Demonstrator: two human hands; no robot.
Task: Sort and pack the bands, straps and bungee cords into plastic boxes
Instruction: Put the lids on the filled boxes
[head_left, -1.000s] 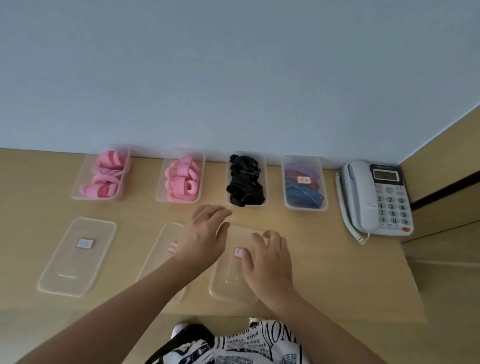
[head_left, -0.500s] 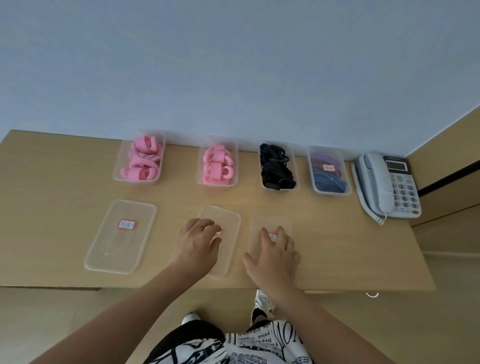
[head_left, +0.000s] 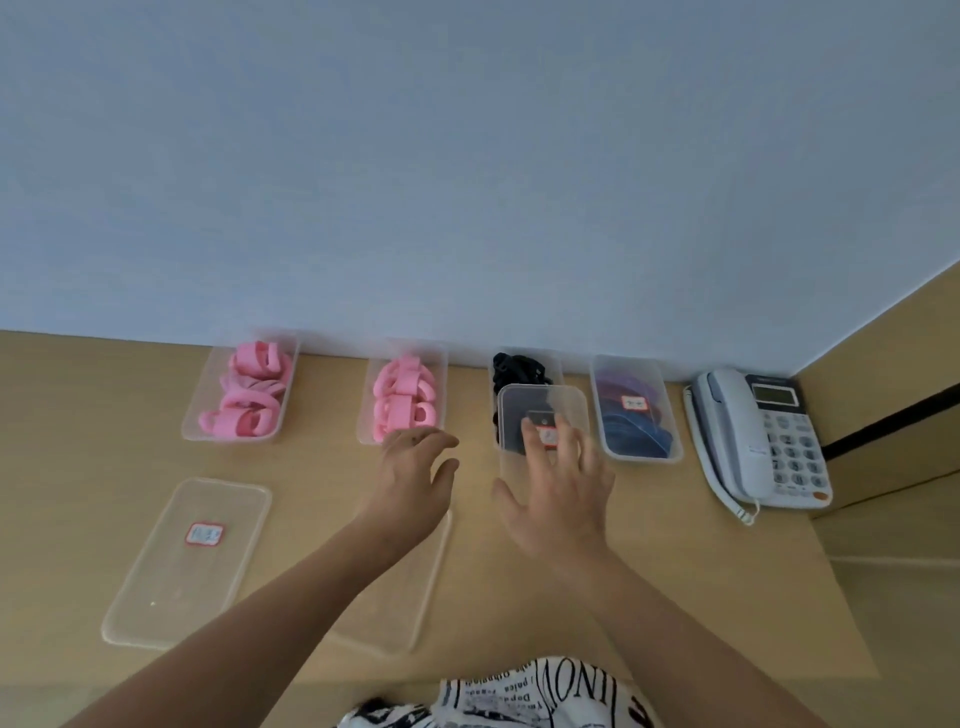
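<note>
Four clear plastic boxes are lined up along the back of the table (head_left: 675, 545), against a pale blue wall (head_left: 467, 156). From left to right, the first box (head_left: 200, 415) is filled with pink bands (head_left: 249, 400), the second box (head_left: 441, 374) with more pink bands (head_left: 402, 402), the third box (head_left: 556, 364) with black straps (head_left: 514, 369), and the fourth box (head_left: 670, 436) with blue and purple cords (head_left: 631, 431); a red-bordered white label (head_left: 635, 402) is seen on the fourth box, its writing too small to be read.

A clear lid (head_left: 543, 410) is carried by the right hand (head_left: 558, 493) over the front half of the third box; the fingers are spread flat against the lid's underside, and the thumb is extended to the left. A red-edged label on this lid is partly covered by the fingers and cannot be read.

The left hand (head_left: 410, 478) is held over the table just in front of the second box, its fingers loosely curved and apart, with nothing held.

Two more lids lie flat near the front edge: a left lid (head_left: 187, 561) bearing a red-bordered label (head_left: 204, 534) with blurred, illegible characters, and a middle lid (head_left: 410, 597) partly hidden by the left forearm.

A grey-white desk telephone (head_left: 758, 436) with keypad and small display is placed at the right end of the table. At the bottom edge, a white garment (head_left: 545, 696) printed with black lettering is visible; only the fragment "ONI" can be made out.
</note>
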